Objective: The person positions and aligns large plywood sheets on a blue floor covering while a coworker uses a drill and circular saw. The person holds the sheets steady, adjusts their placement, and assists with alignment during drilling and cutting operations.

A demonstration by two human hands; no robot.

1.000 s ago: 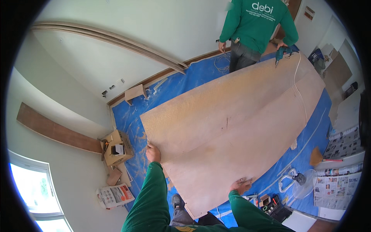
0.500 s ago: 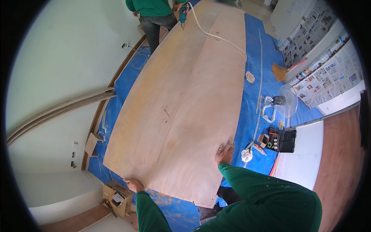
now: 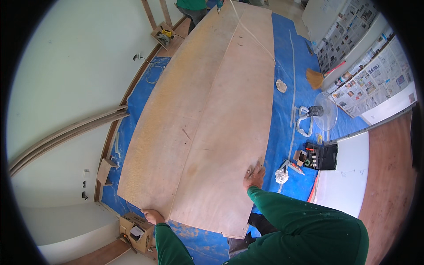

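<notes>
Large joined plywood sheets [image 3: 207,132] stretch away from me, with a lengthwise seam and a yellowish left side. At the near left corner, my left hand [image 3: 153,216] is closed round the sheet's edge, its fingertips partly hidden. My right hand [image 3: 254,176] lies on top of the plywood by its right edge, fingers forward and somewhat apart. A small pale spot shows near its thumb, too small to make out. At the far end a co-worker in a green top [image 3: 192,4] stands beside a teal power drill [image 3: 219,5], cut off by the frame's top.
Blue sheeting [image 3: 282,110] covers the floor. To the right are a fan [image 3: 324,111], a broom [image 3: 314,78], an open black tool case [image 3: 327,157] and a caulking gun [image 3: 295,167]. Left stand a cardboard box [image 3: 132,229], long boards [image 3: 70,134] and a circular saw [image 3: 164,37].
The view has shifted, so the co-worker and drill sit higher, partly out of frame, and a circular saw now shows. Both my hands keep their places on the plywood.
</notes>
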